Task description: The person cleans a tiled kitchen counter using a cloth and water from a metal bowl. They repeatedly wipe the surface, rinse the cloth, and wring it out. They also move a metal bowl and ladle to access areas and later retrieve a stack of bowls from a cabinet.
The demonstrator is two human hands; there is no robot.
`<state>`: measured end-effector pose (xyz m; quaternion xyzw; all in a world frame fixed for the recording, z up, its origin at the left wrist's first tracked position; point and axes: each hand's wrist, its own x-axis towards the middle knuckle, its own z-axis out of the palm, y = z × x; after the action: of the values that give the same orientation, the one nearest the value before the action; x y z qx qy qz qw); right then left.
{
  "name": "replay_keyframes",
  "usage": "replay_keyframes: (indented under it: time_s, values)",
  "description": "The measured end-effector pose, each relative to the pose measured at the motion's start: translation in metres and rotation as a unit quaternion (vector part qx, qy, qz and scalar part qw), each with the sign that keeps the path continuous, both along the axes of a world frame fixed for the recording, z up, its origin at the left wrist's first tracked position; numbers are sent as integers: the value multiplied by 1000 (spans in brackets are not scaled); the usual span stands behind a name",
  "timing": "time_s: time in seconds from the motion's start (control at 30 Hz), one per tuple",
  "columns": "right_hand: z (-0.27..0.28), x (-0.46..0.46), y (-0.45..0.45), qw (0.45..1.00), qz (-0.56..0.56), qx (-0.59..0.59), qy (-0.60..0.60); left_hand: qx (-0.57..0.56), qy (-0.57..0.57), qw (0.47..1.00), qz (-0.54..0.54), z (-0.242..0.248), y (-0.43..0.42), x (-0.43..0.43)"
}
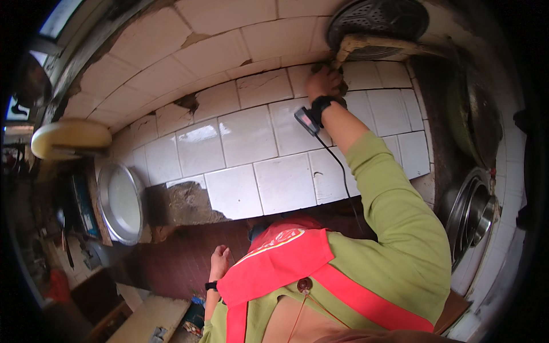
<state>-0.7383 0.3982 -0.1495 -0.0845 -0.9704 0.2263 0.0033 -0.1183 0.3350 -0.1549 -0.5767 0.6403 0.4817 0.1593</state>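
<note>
My right hand (324,82) reaches far across a white-tiled counter (244,141), up to where it meets the tiled wall. Its fingers are bent over a small dark cloth or pad (342,88), which shows at both sides of the hand; its exact kind is unclear. Just beyond the fingers is the end of a pale wooden frame (364,41), with a perforated round metal tray (379,19) above it. A black strap with a small corded device (308,120) is on that wrist. My left hand (220,258) hangs low beside the red apron, fingers loosely curled, apart from the counter; its palm is hidden.
At the left end stands a metal basin (122,206) with whitish contents, near a thick round yellowish block (70,138). The counter's front corner is broken to rough concrete (188,201). To the right are a large wok (482,115) and nested metal bowls (469,214).
</note>
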Motion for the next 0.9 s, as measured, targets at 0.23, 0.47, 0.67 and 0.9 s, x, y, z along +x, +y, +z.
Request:
replay_keyframes:
  time_s: [0.23, 0.47, 0.67, 0.9]
  values:
    - [7, 53, -35, 958, 284, 7, 30, 24, 25, 999, -12, 9, 13, -15]
    - [7, 150, 67, 728, 679, -63, 71, 20, 92, 986, -139, 36, 8, -70]
    - [17, 200, 218, 760, 641, -82, 67, 64, 145, 961, -226, 77, -10, -108]
    - [26, 187, 298, 904, 421, 21, 75, -28, 245, 930, -271, 119, -66, -60]
